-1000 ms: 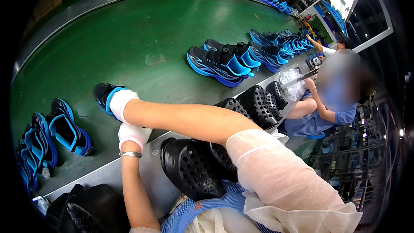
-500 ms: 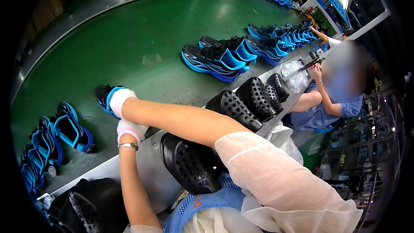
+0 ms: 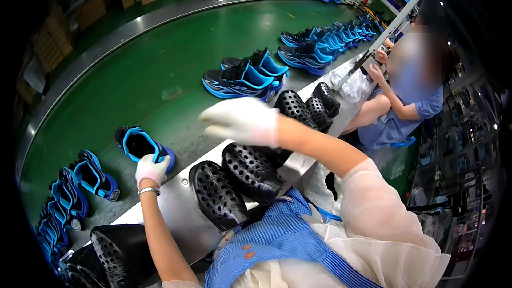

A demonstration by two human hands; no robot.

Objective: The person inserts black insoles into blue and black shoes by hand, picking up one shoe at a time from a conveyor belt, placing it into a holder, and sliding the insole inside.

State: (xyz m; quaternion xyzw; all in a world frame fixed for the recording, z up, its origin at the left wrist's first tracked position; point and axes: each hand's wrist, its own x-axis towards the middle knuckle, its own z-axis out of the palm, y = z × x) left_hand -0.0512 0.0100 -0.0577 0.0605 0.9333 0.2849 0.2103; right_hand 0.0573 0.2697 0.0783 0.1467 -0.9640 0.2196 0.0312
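Observation:
My left hand (image 3: 151, 170), in a white glove, grips the heel edge of a black and blue sneaker (image 3: 140, 143) standing on the green belt. My gloved right hand (image 3: 240, 121) is in the air over the belt's near edge. Its fingers are stretched out, slightly blurred, and hold nothing. Just beyond it stand a pair of like sneakers (image 3: 239, 81). Below my right hand, two black perforated clogs (image 3: 217, 194) rest on the metal ledge in front of me.
More sneakers (image 3: 61, 192) line the belt on the left, and a long row (image 3: 320, 45) runs off to the far right. Black clogs (image 3: 120, 250) sit by my left forearm, others (image 3: 298, 108) along the ledge. A co-worker (image 3: 405, 106) sits at the right near a clear plastic bag (image 3: 353, 85).
My right hand has left the sneaker and swung right and back, over the belt's near edge. My left hand stays at the sneaker's heel. The view has shifted a little.

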